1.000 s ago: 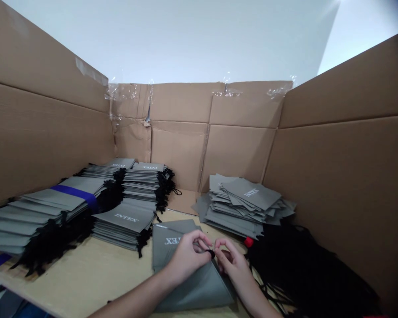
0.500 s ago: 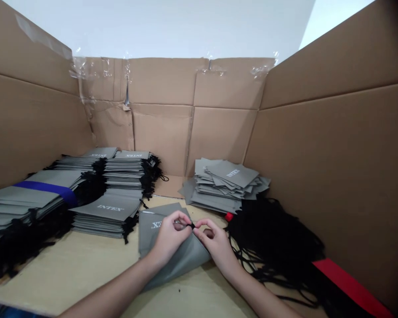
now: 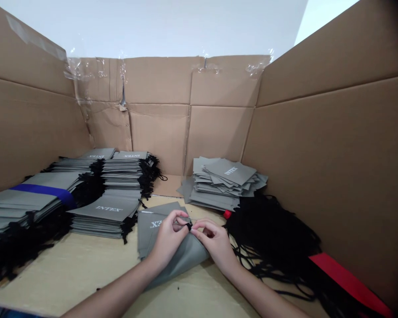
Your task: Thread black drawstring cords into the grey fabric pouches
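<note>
Left hand [image 3: 167, 238] and right hand [image 3: 215, 242] are both pinched closed on a short black cord [image 3: 189, 226] at the edge of a flat grey fabric drawstring pouch [image 3: 181, 258], which lies on a pale wooden board [image 3: 69, 269]. Left of the pouch: stacked grey INTEX pouches [image 3: 106, 211]. Behind it: a loose grey pouch pile [image 3: 225, 181]. Right of it: tangled black cords [image 3: 268, 229]

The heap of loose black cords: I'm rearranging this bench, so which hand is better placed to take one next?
Right, I'd judge: the right hand lies beside the heap of loose black cords, while the left hand sits farther away, over the grey INTEX fabric pouch.
</note>
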Demonstrator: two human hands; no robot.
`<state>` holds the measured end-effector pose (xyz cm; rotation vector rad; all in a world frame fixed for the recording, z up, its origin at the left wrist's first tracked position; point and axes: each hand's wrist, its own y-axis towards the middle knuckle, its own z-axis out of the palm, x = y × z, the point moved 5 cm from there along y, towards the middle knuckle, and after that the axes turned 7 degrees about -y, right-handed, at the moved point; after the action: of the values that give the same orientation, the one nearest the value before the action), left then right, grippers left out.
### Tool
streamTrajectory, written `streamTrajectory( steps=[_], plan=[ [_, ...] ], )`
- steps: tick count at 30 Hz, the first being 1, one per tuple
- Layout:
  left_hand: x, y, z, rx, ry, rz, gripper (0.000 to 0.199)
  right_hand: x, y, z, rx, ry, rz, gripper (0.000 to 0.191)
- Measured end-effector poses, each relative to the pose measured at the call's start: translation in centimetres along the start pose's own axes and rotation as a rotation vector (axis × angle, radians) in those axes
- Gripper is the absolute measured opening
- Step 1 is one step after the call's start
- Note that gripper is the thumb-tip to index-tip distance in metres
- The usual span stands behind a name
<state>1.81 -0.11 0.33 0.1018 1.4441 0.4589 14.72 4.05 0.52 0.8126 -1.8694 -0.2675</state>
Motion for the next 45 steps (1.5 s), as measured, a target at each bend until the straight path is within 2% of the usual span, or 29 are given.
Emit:
streamTrajectory(
  steps=[5,10,12,19,28,34,40,45],
  plan=[
    [0.3,0.5,-0.1,0.05,0.106,0.006,0.007,0.5,-0.1,0.0,0.042,-0.004,-0.059,0.018],
    [-0.3,0.4,0.0,0.111,0.127,0.028,0.015,-0.6,-0.3,0.3,0.086,0.143,0.144,0.027],
    [-0.5,0.2,0.2,0.131,0.149,0.027,0.014,-1.0,-0.3,0.4,0.11,0.193,0.177,0.028],
    [-0.4,-0.2,0.4,0.163,0.212,0.047,0.009,-1.0,0.3,0.1,0.178,0.118,0.129,0.029],
    [-0.3,0.0,0.3,0.169,0.263,0.07,0.005,-0.1,0.2,-0.2,0.174,0.101,0.059,0.028],
    [-1.1,-0.3,0.5,0.181,0.394,0.144,0.005,-0.2,0.6,-0.4,0.262,0.018,0.019,0.027],
    [-1.0,-0.7,0.8,0.239,0.487,0.183,0.008,-0.3,0.3,-0.2,0.447,0.098,0.017,0.026],
    [-1.3,-0.8,1.0,0.275,0.497,0.187,0.01,-1.0,0.1,0.2,0.467,0.214,0.04,0.028]
  ],
)
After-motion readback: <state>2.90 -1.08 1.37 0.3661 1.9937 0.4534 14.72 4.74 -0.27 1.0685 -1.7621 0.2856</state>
